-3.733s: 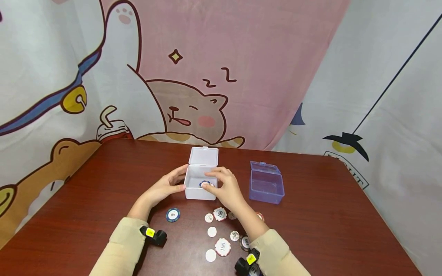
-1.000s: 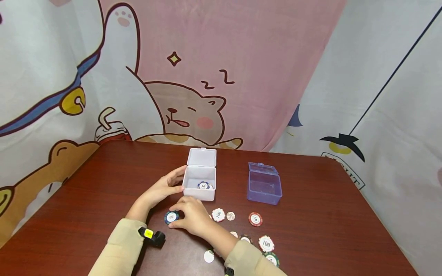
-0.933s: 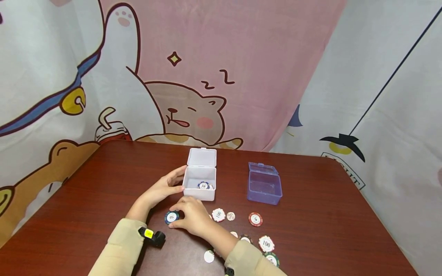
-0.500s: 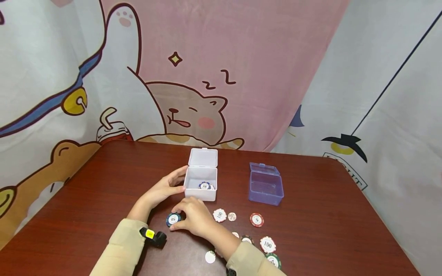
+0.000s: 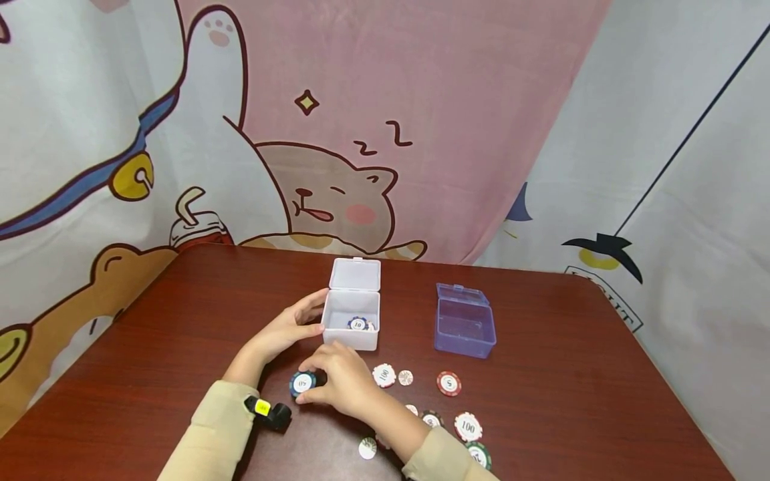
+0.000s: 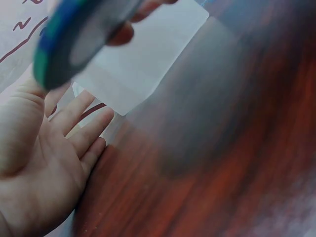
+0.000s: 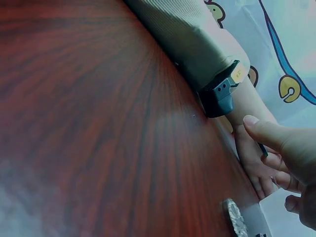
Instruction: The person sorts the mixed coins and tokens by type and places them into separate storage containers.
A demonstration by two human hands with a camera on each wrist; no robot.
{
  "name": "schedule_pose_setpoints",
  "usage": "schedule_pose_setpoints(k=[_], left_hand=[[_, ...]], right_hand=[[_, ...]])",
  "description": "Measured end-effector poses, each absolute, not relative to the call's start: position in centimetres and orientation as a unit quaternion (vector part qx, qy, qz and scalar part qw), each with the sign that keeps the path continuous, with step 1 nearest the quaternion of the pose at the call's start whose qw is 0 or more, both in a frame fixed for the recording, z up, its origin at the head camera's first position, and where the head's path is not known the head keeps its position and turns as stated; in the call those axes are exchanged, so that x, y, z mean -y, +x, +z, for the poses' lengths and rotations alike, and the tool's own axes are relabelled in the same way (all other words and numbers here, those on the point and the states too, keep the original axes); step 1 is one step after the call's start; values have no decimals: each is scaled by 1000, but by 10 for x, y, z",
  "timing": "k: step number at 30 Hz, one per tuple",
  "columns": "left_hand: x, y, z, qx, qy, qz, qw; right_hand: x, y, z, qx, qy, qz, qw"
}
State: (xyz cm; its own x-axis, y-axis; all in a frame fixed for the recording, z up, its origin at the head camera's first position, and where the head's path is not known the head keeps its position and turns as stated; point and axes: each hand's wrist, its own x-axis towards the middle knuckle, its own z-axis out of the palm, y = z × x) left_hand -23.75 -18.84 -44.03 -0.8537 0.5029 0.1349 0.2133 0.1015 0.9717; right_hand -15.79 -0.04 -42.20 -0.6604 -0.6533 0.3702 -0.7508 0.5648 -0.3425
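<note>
"What filled the scene?"

"A cartoon-printed cloth (image 5: 457,120) hung behind a reddish-brown table (image 5: 571,374). On the table stood a white box (image 5: 350,341), lid raised, and to its right a purple see-through box (image 5: 464,343), also with its lid up."

"And the hands?"

"The left hand (image 5: 283,337) rested against the white box's left side, fingers apart. The right hand (image 5: 341,379) pinched a blue-green chip (image 5: 302,383) between thumb and fingers, in front of that box, near the left hand."

"Anything smaller?"

"A blue-edged chip (image 5: 358,324) marked 10 lay inside the white box; loose chips (image 5: 448,383) and smaller coins (image 5: 406,378) lay scattered on the table."
</note>
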Motion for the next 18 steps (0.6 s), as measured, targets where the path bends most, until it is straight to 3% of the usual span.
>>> schedule_pose_setpoints(k=[18], left_hand=[[188,-238,-440,-734,246,622,116]], right_hand=[[-11,-156,-399,869,377,303,102]])
